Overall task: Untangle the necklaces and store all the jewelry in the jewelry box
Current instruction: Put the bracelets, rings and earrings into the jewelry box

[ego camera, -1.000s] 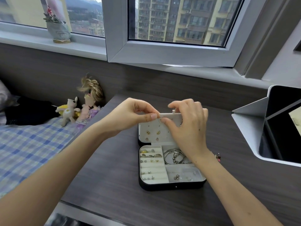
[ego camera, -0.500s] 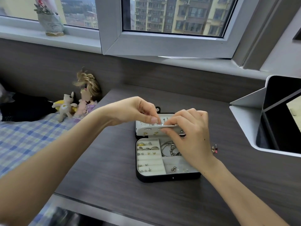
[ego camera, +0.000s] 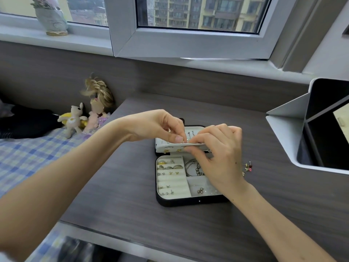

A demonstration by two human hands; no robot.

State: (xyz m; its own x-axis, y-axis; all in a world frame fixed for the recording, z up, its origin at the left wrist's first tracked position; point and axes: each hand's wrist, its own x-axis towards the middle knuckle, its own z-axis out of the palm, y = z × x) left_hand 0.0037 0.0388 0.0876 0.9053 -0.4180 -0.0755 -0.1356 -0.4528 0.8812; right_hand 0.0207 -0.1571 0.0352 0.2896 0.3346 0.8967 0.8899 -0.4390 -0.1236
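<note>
White earring flap (ego camera: 170, 147) pinched over black rectangular jewelry box (ego camera: 188, 202)
Long axis laid 9-to-3 o'clock — edge clamped by left hand (ego camera: 154, 125) and right hand (ego camera: 221, 154).

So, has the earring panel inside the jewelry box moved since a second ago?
Yes. The earring panel has tipped forward off the lid, down toward the tray.

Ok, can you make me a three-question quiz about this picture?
1. Where are the soft toys? A on the bed B in the box C on the windowsill
2. What colour is the jewelry box outside? A pink B black C white
3. What are the left hand and right hand doing? A lying flat B holding a toy C pinching the box's inner panel
Answers: 1 A, they sit on its checked cover; 2 B, its rim is black; 3 C, fingertips grip the panel's edge.
</note>
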